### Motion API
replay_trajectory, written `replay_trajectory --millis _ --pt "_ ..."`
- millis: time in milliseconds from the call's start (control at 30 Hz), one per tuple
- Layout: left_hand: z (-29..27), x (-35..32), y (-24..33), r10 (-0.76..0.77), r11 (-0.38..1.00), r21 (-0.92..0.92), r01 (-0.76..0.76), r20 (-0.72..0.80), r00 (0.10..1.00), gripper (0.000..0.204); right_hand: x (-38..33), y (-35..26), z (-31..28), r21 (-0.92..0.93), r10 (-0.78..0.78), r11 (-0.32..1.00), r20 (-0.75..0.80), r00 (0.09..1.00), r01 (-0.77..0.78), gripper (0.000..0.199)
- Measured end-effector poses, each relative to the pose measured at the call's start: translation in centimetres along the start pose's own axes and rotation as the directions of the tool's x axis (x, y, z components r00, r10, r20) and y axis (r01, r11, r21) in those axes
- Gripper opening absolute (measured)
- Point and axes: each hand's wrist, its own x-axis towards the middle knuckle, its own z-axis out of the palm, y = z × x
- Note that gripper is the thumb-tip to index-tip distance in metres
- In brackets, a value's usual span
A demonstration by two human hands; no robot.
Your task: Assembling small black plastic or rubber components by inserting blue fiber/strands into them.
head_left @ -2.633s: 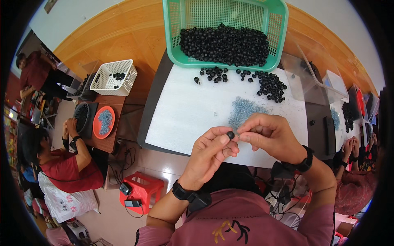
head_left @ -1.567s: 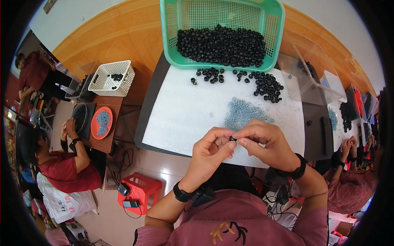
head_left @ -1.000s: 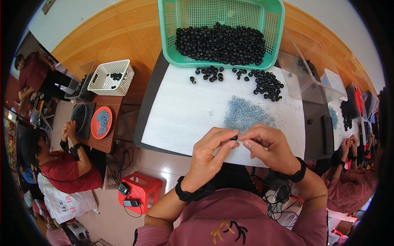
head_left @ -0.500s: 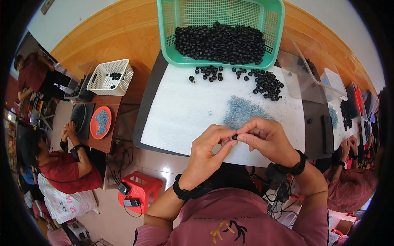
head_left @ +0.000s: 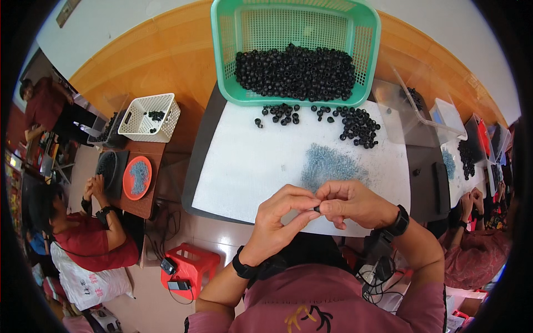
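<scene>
My left hand (head_left: 284, 213) pinches a small black ring-like part (head_left: 317, 209) between thumb and fingertips, just over the near edge of the white mat (head_left: 244, 166). From the other side my right hand (head_left: 350, 202) meets it, thumb and fingers closed against the part. Whatever those right fingertips hold is hidden. Beyond my hands lies a spread of tiny clear bluish pieces (head_left: 330, 165). Farther back, a pile of loose black parts (head_left: 358, 127) and a smaller cluster of them (head_left: 282, 114) rest on the mat.
A green basket (head_left: 297, 102) full of black parts stands at the back. To the right are a clear plastic bin (head_left: 422, 119) and a dark oblong object (head_left: 441, 188). At left, a person sits by an orange plate (head_left: 127, 180); a red stool (head_left: 191, 263) stands below.
The tabletop sits slightly lower in the picture. Both hands remain together at the black part, which more of my fingers now cover.
</scene>
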Motion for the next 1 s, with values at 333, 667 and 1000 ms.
replay_trajectory --millis 333,667,1000 --pt "-0.6 1.2 -1.1 0.013 0.988 -0.153 -0.029 -0.101 0.995 0.024 2.6 -3.0 -0.1 -0.055 -0.025 0.998 0.059 0.998 0.028 0.029" --pt "-1.8 1.3 -3.4 -0.300 0.888 -0.409 0.209 -0.170 0.939 0.018 9.5 -7.5 -11.1 -0.993 -0.662 0.118 -0.068 0.747 0.014 0.014" --pt "-2.0 1.3 -3.9 -0.348 0.873 -0.411 0.263 -0.148 0.926 0.018 12.4 -6.8 -13.6 -0.991 -0.621 0.127 -0.039 0.783 0.051 0.012"
